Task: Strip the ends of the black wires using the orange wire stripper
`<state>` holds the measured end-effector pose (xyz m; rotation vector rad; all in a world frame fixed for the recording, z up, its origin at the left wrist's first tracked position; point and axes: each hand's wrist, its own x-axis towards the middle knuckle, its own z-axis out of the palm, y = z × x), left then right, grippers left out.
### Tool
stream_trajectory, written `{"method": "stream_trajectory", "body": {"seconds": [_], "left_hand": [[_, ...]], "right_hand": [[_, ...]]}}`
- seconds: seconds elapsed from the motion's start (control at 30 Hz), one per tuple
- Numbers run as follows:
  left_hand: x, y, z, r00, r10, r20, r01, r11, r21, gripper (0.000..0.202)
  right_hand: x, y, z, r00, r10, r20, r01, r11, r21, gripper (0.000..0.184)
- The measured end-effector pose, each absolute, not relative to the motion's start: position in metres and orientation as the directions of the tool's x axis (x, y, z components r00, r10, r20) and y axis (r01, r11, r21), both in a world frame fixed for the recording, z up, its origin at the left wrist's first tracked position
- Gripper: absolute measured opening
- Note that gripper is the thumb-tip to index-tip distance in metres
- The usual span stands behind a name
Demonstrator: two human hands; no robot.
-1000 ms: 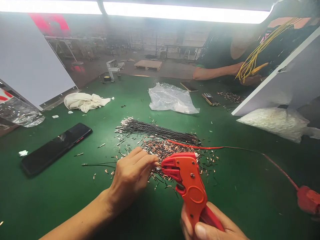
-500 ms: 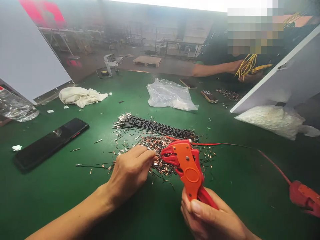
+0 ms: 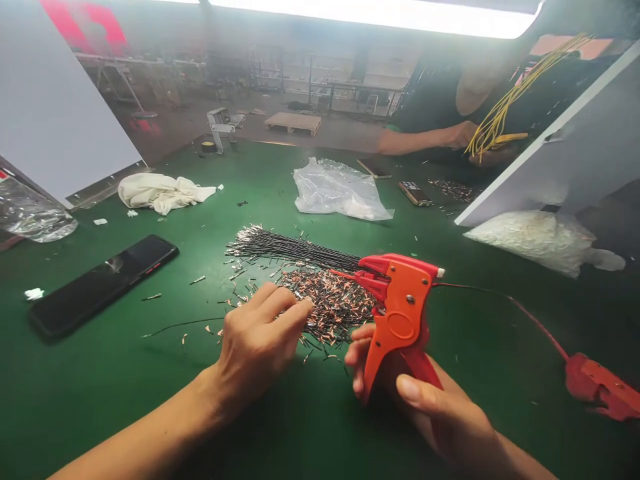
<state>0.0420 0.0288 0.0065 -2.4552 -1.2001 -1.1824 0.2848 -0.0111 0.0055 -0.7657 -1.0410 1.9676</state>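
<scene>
My right hand (image 3: pixel 430 407) grips the handles of an orange wire stripper (image 3: pixel 397 310), its jaws pointing left over a heap of copper and black wire offcuts (image 3: pixel 330 303). My left hand (image 3: pixel 260 340) rests at the heap's left edge, fingers curled and pinched together on something I cannot make out. A thin black wire (image 3: pixel 185 325) trails left from under that hand. Behind the heap lies a bundle of black wires (image 3: pixel 295 248) with bare ends. A red wire (image 3: pixel 530 315) runs right to a red tool (image 3: pixel 600 388).
On the green table (image 3: pixel 125 373): a black phone (image 3: pixel 97 283) at left, a white cloth (image 3: pixel 160 190), clear plastic bags (image 3: pixel 337 190), a bag of white parts (image 3: pixel 543 240). Another person across the table holds yellow wires (image 3: pixel 493 127). White boards stand left and right.
My right hand swung the stripper up and to the right, away from my left hand, and its handles opened wider. My left hand stayed at the heap.
</scene>
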Motion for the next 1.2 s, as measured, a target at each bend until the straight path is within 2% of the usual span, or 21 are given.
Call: {"method": "stream_trajectory", "body": {"seconds": [0.1,0.23,0.53,0.87,1.0,1.2], "left_hand": [[0.045,0.026,0.006,0.393,0.561,0.728,0.711,-0.688,0.146,0.016],[0.049,0.026,0.003,0.421,0.551,0.720,0.673,-0.722,0.158,0.019],[0.048,0.027,0.003,0.480,0.496,0.723,0.662,-0.746,0.073,0.020],[0.038,0.034,0.008,0.448,0.563,0.694,0.729,-0.680,0.080,0.012],[0.042,0.030,0.005,0.440,0.551,0.709,0.708,-0.699,0.103,0.019],[0.046,0.027,0.004,0.486,0.496,0.719,0.693,-0.720,0.029,0.025]], "right_hand": [[0.282,-0.007,0.010,-0.507,0.854,-0.118,-0.400,-0.355,-0.845,0.046],[0.279,-0.005,0.014,-0.497,0.863,-0.097,-0.458,-0.355,-0.815,0.045],[0.281,-0.005,0.012,-0.553,0.827,-0.100,-0.397,-0.367,-0.841,0.051],[0.290,0.004,0.021,-0.525,0.835,-0.165,-0.429,-0.427,-0.796,0.058],[0.285,0.004,0.017,-0.542,0.826,-0.153,-0.407,-0.417,-0.813,0.059],[0.285,0.003,0.017,-0.593,0.794,-0.133,-0.385,-0.424,-0.819,0.065]]}}
